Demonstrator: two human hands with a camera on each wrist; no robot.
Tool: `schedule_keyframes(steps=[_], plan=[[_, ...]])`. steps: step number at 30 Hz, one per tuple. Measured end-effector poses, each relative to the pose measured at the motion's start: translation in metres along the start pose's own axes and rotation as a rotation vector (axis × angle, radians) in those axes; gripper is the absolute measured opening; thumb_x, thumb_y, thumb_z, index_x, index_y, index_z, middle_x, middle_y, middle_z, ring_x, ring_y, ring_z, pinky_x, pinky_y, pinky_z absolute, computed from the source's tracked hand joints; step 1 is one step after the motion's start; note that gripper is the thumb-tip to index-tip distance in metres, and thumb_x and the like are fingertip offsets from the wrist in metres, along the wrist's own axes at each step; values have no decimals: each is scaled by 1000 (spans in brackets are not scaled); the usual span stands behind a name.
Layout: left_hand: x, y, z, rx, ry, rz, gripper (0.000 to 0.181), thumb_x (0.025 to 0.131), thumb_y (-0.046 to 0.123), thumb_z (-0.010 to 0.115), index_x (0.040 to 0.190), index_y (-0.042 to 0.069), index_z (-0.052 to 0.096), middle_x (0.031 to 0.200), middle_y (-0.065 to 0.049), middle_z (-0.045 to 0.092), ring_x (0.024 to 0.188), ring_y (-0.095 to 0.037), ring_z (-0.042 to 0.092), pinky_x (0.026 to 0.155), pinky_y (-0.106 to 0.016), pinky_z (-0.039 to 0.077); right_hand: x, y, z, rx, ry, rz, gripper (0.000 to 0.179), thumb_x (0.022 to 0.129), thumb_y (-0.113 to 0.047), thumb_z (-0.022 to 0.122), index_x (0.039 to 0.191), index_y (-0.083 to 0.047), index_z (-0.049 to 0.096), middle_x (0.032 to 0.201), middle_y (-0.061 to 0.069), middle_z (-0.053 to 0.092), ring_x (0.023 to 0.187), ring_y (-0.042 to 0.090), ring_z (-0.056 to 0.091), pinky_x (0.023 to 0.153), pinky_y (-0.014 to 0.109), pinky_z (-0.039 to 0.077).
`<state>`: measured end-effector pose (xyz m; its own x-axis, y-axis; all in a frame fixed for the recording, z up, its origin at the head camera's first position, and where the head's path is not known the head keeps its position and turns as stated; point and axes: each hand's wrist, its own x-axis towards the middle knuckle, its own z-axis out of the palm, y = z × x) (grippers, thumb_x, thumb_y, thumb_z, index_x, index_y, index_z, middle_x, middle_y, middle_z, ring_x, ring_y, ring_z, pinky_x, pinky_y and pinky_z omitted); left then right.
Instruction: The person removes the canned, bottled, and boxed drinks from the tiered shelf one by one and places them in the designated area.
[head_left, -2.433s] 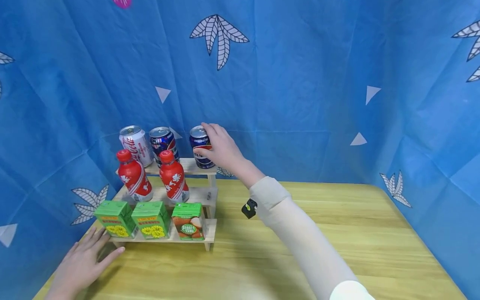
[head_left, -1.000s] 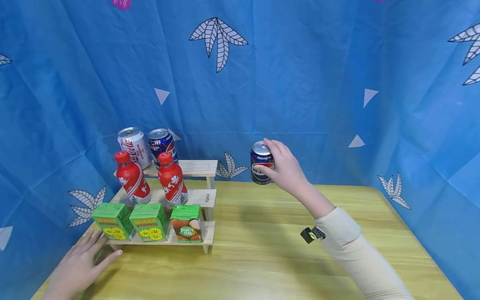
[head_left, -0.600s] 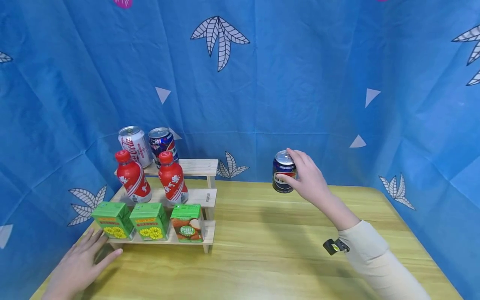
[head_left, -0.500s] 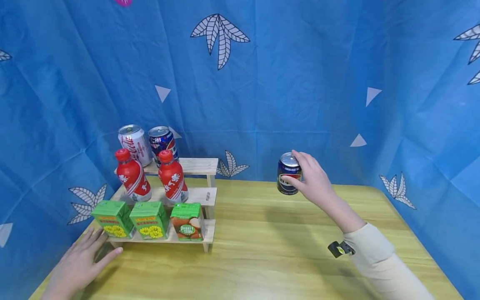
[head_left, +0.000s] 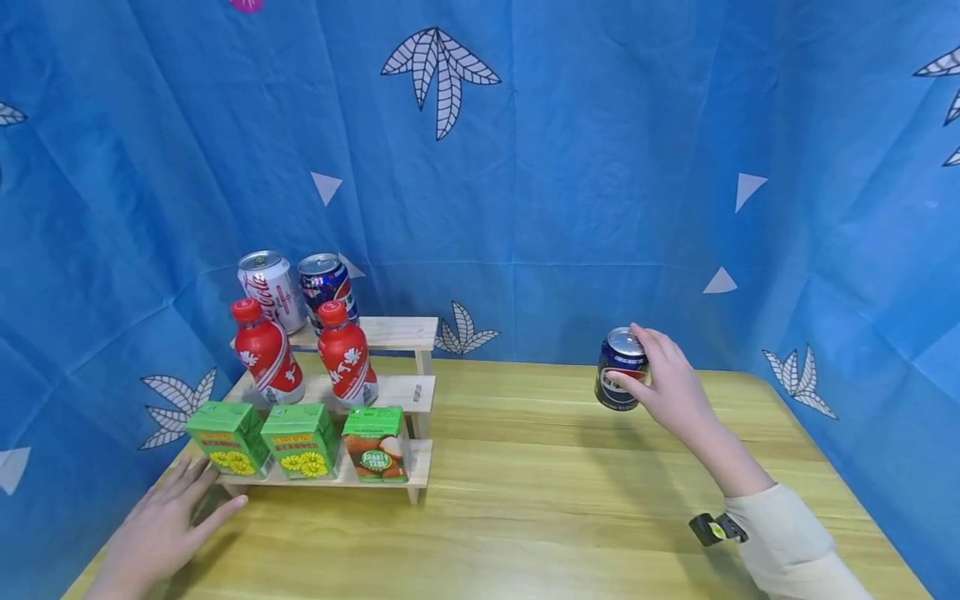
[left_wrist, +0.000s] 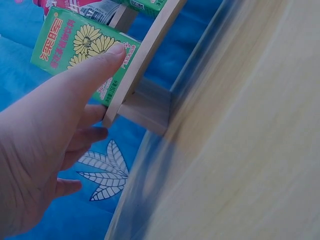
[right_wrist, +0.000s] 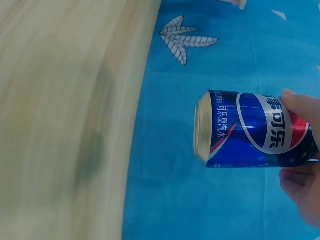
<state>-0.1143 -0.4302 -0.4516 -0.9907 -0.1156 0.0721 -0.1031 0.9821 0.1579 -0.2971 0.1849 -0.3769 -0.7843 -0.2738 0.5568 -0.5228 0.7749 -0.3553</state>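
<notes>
Over the right part of the table, my right hand grips a blue cola can by its upper part. The can stays upright in the air; in the right wrist view its base is apart from the tabletop. My left hand lies at the front left corner of a three-tier wooden rack, fingers extended beside its end. In the left wrist view the left thumb shows in front of a green drink carton; whether the fingers touch the rack is hard to tell.
The rack's top tier bears a white cola can and another blue can. Two red bottles stand on the middle tier, three green cartons on the bottom. A blue curtain surrounds the wooden table.
My right hand has lifted the blue cola can off the rack's top tier and carried it right and lower, over the table. The left hand stays at the rack's corner.
</notes>
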Motion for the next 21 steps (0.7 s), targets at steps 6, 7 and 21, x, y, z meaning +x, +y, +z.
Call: schedule_keyframes(steps=[6, 7, 21], plan=[[0, 0, 1, 11, -13, -18, 96, 90, 70, 45, 140, -11, 43, 146, -41, 33, 140, -58, 20, 104, -77, 22, -13, 16, 1, -4, -4, 59, 79, 85, -28, 76, 145, 6, 37, 138, 32, 45, 125, 51, 43, 99, 69, 40], [0, 0, 1, 15, -18, -23, 97, 90, 71, 44, 140, -11, 43, 146, -41, 33, 139, -58, 20, 104, -78, 21, -15, 18, 1, 0, -6, 72, 79, 85, -28, 76, 145, 6, 36, 138, 33, 44, 126, 51, 42, 100, 70, 40], [0, 3, -2, 10, -15, -22, 94, 91, 69, 45, 140, -11, 43, 146, -41, 32, 140, -58, 18, 105, -77, 22, -34, 50, 3, -5, 2, 193, 77, 91, -30, 69, 147, 6, 31, 138, 37, 41, 121, 55, 43, 95, 72, 40]])
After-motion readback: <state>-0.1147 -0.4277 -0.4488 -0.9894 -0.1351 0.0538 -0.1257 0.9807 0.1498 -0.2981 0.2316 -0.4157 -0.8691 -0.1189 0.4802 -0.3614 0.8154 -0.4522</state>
